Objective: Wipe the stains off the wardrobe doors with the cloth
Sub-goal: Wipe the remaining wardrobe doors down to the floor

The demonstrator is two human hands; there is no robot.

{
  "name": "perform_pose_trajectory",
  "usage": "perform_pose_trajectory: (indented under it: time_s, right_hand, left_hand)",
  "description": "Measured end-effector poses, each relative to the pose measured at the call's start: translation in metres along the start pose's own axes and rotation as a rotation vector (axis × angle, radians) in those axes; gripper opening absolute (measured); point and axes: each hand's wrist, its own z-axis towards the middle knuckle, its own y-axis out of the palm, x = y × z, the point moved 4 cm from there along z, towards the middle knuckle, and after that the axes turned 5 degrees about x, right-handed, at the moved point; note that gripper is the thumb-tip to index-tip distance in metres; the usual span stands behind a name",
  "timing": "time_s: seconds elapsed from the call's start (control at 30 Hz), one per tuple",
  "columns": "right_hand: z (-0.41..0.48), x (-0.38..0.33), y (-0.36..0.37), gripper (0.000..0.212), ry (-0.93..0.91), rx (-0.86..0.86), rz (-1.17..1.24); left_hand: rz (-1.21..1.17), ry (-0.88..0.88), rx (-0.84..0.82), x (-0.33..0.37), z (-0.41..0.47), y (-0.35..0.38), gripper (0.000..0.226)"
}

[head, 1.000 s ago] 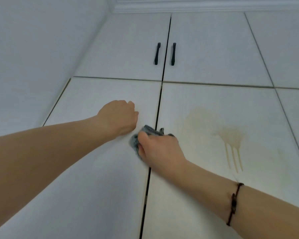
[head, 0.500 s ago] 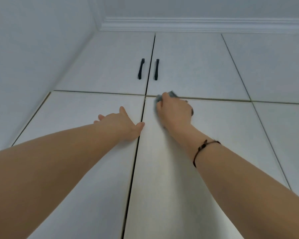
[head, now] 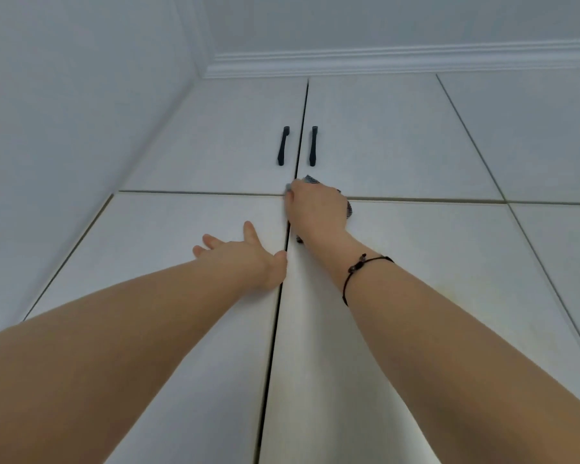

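My right hand grips the cloth, pressing it on the top-left corner of the lower right door. My left hand rests flat, fingers spread, on the left door. The panel still to cover runs down and right of the cloth, so the right hand is nearer. I cannot clearly make out any stain.

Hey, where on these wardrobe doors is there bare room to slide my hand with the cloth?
Free: the lower right door, right of the right hand and cloth; the lower left door, left of the left hand. Crowded: the centre seam where both hands sit, and the two black handles just above the cloth.
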Motion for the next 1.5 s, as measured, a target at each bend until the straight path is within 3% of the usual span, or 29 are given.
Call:
perform_pose_trajectory:
  time_s: [0.1,0.2,0.4,0.53,0.63,0.7,0.8,0.9,0.97,1.1,1.3,1.5]
  right_hand:
    - [-0.021,-0.030,-0.004,0.030,-0.129,-0.041,0.071]
    - [-0.028,-0.003,-0.015,0.030,-0.118,-0.068,0.130]
    - [-0.025,0.165,-0.052,0.033,0.204,0.067,-0.046]
    - [-0.041,0.255,-0.078,0.032,0.504,0.093,-0.159]
    - [-0.046,0.247,-0.075,0.032,0.653,0.114,-0.156]
    - [-0.043,0.207,-0.065,0.032,0.650,0.106,-0.134]
    - [-0.035,0.120,-0.046,0.025,0.437,0.063,-0.087]
    - [-0.047,0.043,-0.036,0.017,0.110,-0.109,-0.022]
    - [-0.059,0.032,-0.034,0.020,0.008,-0.160,0.059]
    - [-0.054,0.101,-0.049,0.026,0.087,-0.089,0.048]
    - [-0.062,0.270,-0.097,0.031,0.359,0.003,-0.136]
    - [-0.077,0.281,-0.100,0.025,0.589,0.072,-0.205]
  left_hand:
    - [0.018,0.014,0.021,-0.001,0.004,0.000,0.100]
    - [0.063,0.023,0.009,-0.006,0.010,-0.004,0.105]
    - [0.094,0.039,-0.022,0.010,-0.007,-0.019,0.095]
    - [0.124,0.098,0.110,0.009,-0.018,-0.014,0.090]
    - [0.067,0.312,0.232,0.014,-0.033,-0.009,0.070]
    - [0.134,0.457,0.317,0.017,-0.039,-0.006,0.063]
    - [0.292,0.619,0.432,0.018,-0.040,-0.004,0.064]
    - [0.425,0.634,0.441,0.022,-0.044,-0.008,0.068]
    - [0.530,0.603,0.445,0.029,-0.047,-0.007,0.073]
    - [0.659,0.563,0.430,0.040,-0.052,-0.003,0.072]
    - [0.622,0.544,0.391,0.042,-0.054,-0.002,0.079]
    - [0.577,0.532,0.395,0.045,-0.055,0.000,0.083]
